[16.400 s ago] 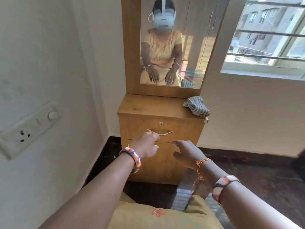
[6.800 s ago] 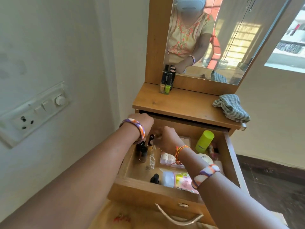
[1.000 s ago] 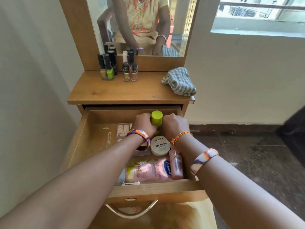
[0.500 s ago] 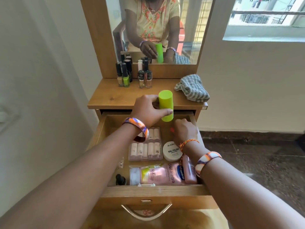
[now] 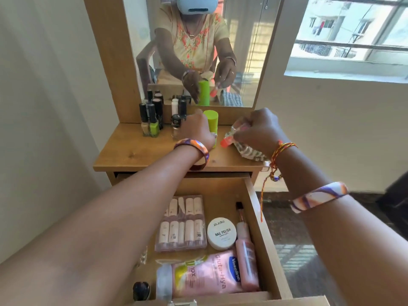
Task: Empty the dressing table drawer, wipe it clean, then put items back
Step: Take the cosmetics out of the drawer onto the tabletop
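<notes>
— Holding what, and where?

— L hand [image 5: 196,131] is wrapped round the green bottle [image 5: 211,124], fingers curled on its left side; bottle's upright on the dressing table top [image 5: 132,151], near the back edge, about mid-width. R hand [image 5: 260,131] pinches a small tube w/ orange cap [image 5: 229,138] btwn thumb and fingertips, cap pointing down-left, just above the striped cloth [image 5: 249,152] at the top's right edge.

— Anything else on top?

— Nail polish bottles [image 5: 152,122] bunched at the back-left corner, against the mirror [image 5: 198,40].

— And the drawer?

— Drawer [image 5: 262,228] is pulled out, still has stuff: clear pack of small bottles [image 5: 181,224] mid-left, white nail polish jar [image 5: 221,233] right of it, pink pump bottle [image 5: 246,255] along the right wall, pink Vaseline tube [image 5: 203,274] lying across the front, dark cap [image 5: 141,290] in the front-left corner.
</notes>
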The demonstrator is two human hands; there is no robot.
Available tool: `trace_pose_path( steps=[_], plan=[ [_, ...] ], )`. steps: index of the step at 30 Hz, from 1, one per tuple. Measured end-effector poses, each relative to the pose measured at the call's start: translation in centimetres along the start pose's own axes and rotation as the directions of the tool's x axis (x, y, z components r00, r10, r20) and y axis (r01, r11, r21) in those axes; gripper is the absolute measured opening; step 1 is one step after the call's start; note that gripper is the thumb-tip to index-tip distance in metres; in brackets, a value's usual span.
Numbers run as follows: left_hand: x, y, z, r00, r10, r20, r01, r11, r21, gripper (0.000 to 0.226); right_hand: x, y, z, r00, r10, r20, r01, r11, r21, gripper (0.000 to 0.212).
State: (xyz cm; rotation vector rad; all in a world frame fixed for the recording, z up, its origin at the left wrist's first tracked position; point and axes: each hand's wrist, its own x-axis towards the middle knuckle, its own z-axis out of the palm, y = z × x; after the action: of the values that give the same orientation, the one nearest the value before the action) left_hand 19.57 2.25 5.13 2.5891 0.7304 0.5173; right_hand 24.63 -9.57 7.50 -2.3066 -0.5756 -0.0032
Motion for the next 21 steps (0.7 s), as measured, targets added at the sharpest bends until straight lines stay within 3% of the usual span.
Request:
trace_pose_path(
  steps=[3,9,14,21],
  plan=[
    [1.9,0.6,0.8,1.000,0.014,-0.003,-0.013,0.998,0.055,0.048,3.3,0.3,0.6,0.999,-0.024,-0.035,0.023,0.999,-0.030,0.011],
    [5.1,1.3,1.6,1.000,-0.031,0.000,0.031,0.999,0.029,0.042,8.2,0.4,3.4,0.997,-0.058,-0.054,0.051,0.991,-0.127,0.029],
    [5.7,0.8,1.8,0.998,-0.060,-0.013,0.060,0.998,-0.004,0.048,9.8,0.1,4.7,0.994,-0.096,-0.047,0.087,0.984,-0.154,0.029],
    [5.2,1.0,1.6,0.999,-0.029,-0.040,0.031,0.999,0.035,0.050,10.3,0.0,5.8,0.997,-0.067,-0.041,0.063,0.994,-0.093,0.028]
  ],
)
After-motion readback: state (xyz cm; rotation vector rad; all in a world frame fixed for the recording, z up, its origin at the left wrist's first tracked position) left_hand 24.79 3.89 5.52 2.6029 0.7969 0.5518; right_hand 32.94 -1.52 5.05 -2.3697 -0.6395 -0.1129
